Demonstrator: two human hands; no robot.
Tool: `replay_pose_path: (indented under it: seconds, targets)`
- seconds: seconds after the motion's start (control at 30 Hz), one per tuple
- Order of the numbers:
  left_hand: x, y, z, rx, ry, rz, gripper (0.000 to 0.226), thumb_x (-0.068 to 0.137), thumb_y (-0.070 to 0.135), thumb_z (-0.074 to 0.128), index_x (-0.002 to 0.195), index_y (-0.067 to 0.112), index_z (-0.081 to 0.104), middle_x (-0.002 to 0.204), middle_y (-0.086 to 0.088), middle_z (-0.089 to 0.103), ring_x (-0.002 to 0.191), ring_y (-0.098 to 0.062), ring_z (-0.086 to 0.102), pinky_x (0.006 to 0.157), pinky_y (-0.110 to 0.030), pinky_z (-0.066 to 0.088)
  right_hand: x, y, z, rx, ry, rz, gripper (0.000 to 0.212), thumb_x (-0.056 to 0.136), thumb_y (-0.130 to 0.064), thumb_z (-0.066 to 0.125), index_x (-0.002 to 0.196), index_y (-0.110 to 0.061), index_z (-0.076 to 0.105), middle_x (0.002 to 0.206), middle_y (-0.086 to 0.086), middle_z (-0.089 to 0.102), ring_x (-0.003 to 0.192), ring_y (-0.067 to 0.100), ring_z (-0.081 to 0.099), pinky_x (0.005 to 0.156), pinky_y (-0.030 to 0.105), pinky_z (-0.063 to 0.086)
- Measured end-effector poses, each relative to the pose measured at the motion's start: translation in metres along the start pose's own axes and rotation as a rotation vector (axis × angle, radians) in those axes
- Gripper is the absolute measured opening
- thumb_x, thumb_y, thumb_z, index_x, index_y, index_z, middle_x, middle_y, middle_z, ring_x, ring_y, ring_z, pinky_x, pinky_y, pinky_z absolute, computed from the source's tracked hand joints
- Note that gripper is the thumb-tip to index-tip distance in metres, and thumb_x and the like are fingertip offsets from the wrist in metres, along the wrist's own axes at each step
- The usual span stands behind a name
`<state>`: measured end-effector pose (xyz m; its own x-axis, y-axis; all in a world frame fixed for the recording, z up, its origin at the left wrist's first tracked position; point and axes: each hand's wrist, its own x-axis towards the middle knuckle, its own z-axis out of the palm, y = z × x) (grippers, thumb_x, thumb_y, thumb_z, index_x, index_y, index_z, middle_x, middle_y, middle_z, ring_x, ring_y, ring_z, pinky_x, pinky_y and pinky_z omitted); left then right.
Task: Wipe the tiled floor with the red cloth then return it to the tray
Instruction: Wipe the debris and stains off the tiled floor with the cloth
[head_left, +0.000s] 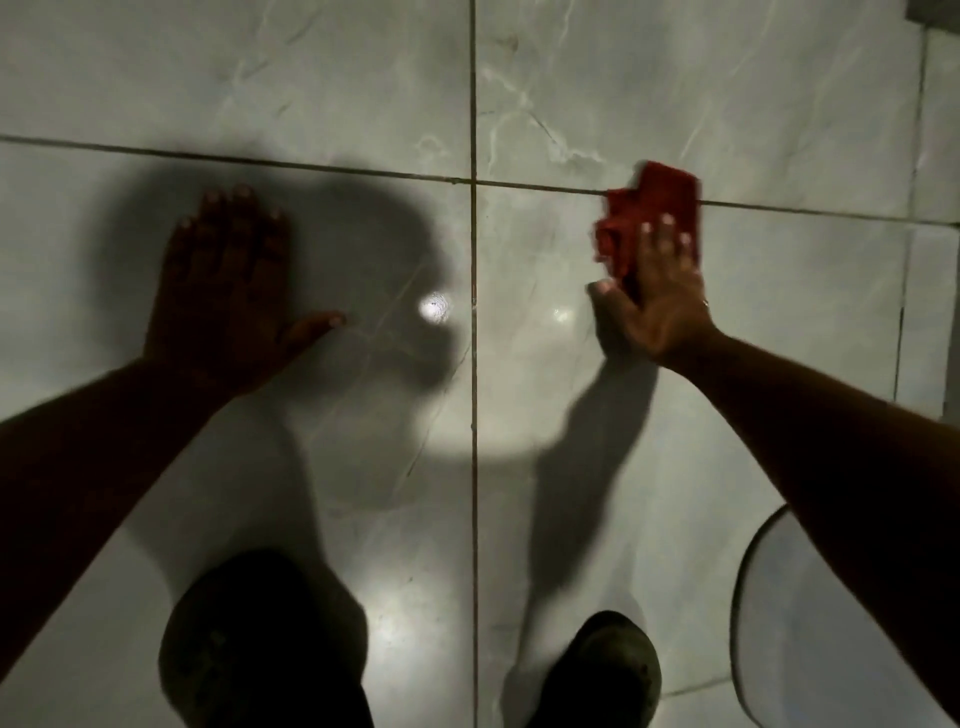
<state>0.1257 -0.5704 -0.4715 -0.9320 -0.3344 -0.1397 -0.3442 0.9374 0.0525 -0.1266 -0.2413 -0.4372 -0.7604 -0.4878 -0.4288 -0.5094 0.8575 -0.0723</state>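
Observation:
A crumpled red cloth lies on the pale marbled tiled floor, right of the vertical grout line and across the horizontal one. My right hand presses flat on the cloth's near part, fingers spread over it, thumb on the tile. Left of the grout line my left hand rests flat on the floor in shadow, fingers apart, holding nothing. A round pale tray sits at the lower right, partly hidden by my right forearm.
My two knees are on the floor at the bottom edge. A dark shadow of my head falls on the tile between the hands. Narrower tiles run along the right side.

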Motion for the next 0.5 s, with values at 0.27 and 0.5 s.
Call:
replay_pose_path:
  seconds: [0.27, 0.5]
  targets:
    - [-0.001, -0.002, -0.008, -0.035, -0.031, -0.088, 0.105, 0.083, 0.080, 0.019, 0.154, 0.003, 0.009, 0.160, -0.030, 0.013, 0.147, -0.049, 0.014, 0.117, -0.060, 0.011, 0.000, -0.081, 0.017, 0.372, 0.010, 0.743, 0.095, 0.079, -0.077, 0.016, 0.150, -0.017, -0.002, 0.161, 0.009, -0.013, 0.147, 0.029, -0.016, 0.116, 0.049, -0.015]
    - [-0.006, -0.001, -0.014, -0.001, 0.026, -0.039, 0.097, 0.090, 0.074, 0.026, 0.155, 0.002, 0.014, 0.160, -0.029, 0.016, 0.148, -0.048, 0.014, 0.119, -0.057, 0.010, -0.034, -0.165, 0.049, 0.122, 0.066, -0.095, 0.093, 0.083, -0.071, 0.026, 0.150, -0.013, -0.002, 0.161, 0.015, -0.005, 0.147, 0.036, -0.008, 0.115, 0.055, -0.007]
